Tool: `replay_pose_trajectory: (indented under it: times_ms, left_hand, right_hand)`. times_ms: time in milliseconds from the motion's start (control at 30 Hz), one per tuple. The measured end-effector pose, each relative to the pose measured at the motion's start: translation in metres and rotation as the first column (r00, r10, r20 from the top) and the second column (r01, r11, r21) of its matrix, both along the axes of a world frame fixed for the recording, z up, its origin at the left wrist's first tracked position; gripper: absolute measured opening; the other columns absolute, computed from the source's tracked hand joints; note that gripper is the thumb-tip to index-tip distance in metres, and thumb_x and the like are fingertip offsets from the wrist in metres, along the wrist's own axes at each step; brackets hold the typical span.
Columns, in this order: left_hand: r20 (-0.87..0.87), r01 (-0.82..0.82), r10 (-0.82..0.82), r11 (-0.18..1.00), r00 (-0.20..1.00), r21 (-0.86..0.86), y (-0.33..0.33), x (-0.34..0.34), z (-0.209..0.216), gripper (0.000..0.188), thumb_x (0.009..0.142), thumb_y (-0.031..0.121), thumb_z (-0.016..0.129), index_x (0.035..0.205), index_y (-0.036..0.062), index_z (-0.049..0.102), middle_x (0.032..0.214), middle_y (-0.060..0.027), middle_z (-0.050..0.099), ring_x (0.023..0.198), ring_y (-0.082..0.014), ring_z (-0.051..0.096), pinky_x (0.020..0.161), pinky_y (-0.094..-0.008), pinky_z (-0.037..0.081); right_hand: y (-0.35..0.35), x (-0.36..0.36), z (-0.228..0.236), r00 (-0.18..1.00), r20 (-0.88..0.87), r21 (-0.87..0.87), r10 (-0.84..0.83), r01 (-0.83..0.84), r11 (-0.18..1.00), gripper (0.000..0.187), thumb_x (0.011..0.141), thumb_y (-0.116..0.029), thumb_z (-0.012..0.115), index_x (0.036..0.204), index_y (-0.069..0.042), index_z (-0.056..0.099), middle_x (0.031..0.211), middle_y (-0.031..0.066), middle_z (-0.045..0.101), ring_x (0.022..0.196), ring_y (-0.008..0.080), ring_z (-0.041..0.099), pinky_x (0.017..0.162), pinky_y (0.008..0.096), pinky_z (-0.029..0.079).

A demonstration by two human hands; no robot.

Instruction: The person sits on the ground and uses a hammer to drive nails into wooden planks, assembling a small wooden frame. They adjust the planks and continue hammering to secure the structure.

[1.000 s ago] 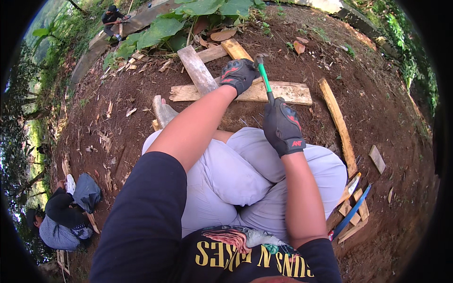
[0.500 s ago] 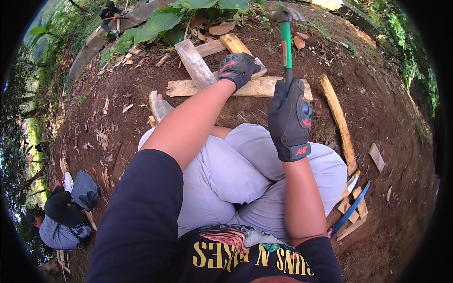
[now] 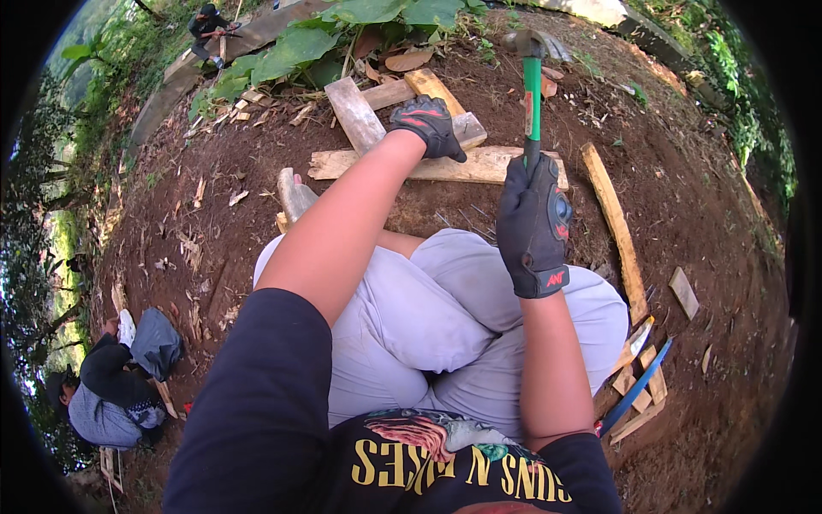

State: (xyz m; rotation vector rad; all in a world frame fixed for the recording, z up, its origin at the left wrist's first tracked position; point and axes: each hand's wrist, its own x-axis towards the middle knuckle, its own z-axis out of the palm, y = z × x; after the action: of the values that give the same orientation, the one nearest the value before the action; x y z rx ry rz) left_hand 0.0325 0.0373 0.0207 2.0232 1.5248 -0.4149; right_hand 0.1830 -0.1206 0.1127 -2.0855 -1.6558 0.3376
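My left hand (image 3: 427, 128), in a black glove with red marks, lies over a short wooden board (image 3: 468, 131) in a frame of crossed planks. Its knuckles face up and its thumb points right; the fingers curl down at the far side, partly hidden. Beneath runs a long pale plank (image 3: 509, 166), and a grey weathered plank (image 3: 356, 117) slants up beside the hand. My right hand (image 3: 535, 227), gloved alike, is closed around the dark grip of a claw hammer (image 3: 533, 107). The hammer's green handle points away from me, its head at the far end, apart from the boards.
Several nails (image 3: 467, 220) lie on the soil before my folded legs. To the right are a long narrow board (image 3: 615, 223), a blue-edged saw (image 3: 638, 385) and wood offcuts (image 3: 655, 377). One person (image 3: 111, 394) sits at left; another (image 3: 208, 32) is far off. Broad leaves (image 3: 295, 47) hang beyond the planks.
My left hand has turned on the boards, its thumb now stretched out to the right. The right hand and hammer have shifted slightly right and toward me. The view has also moved a little.
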Motion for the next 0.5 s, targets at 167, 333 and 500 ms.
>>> replay_pose_trajectory:
  times_ms: [167, 333, 500]
  left_hand:
    - [-0.270, 0.208, -0.265, 0.953, 0.926, -0.222, -0.010, -0.011, 0.000, 0.114, 0.066, 0.058, 0.091, 0.155, 0.0023, 0.046, 0.149, -0.0161, 0.063, 0.134, -0.0331, 0.063, 0.109, -0.0425, 0.052]
    - [-0.264, 0.270, -0.360, 0.907, 0.895, -0.322, -0.006, -0.002, 0.031, 0.070, 0.084, 0.031, 0.073, 0.147, 0.0024, 0.059, 0.153, -0.0168, 0.059, 0.136, -0.0319, 0.062, 0.109, -0.0455, 0.052]
    - [-0.191, 0.266, -0.316, 0.932, 0.929, -0.246, -0.004, 0.010, 0.042, 0.070, 0.085, 0.031, 0.072, 0.147, 0.0026, 0.059, 0.154, -0.0165, 0.059, 0.137, -0.0321, 0.062, 0.109, -0.0461, 0.052]
  right_hand:
    - [-0.009, 0.001, -0.027, 0.990, 0.079, -0.271, 0.121, -0.095, 0.958, 0.027, 0.109, -0.027, 0.052, 0.104, -0.002, 0.059, 0.084, 0.0254, 0.068, 0.080, 0.0430, 0.071, 0.064, 0.0535, 0.053]
    - [0.010, -0.009, 0.027, 0.990, 0.099, 0.241, 0.097, -0.119, 0.963, 0.023, 0.108, -0.026, 0.056, 0.107, -0.003, 0.059, 0.077, 0.0216, 0.065, 0.067, 0.0426, 0.067, 0.057, 0.0533, 0.052]
    - [-0.005, 0.005, -0.023, 0.953, 0.093, -0.396, 0.289, -0.231, 0.889, 0.028, 0.108, -0.027, 0.053, 0.103, -0.001, 0.061, 0.089, 0.0261, 0.068, 0.087, 0.0456, 0.069, 0.068, 0.0557, 0.052]
